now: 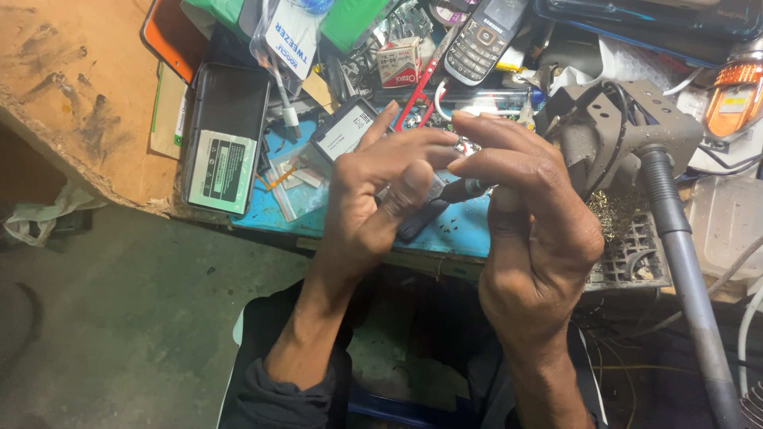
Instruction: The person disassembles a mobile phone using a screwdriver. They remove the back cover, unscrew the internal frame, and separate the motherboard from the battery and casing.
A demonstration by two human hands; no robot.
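hands: left hand [373, 195] and right hand [528, 210] pinch a dark tool [445, 199] above the blue mat [465, 230].

Cluttered blue counter [469, 230]. Grey keypad phone [483, 38] at the top, small red-and-white box [399, 62] to its left. Black phone battery [226, 135] lying flat at left, beside an orange phone case [163, 40]. Grey hose [687, 262] running down the right side.
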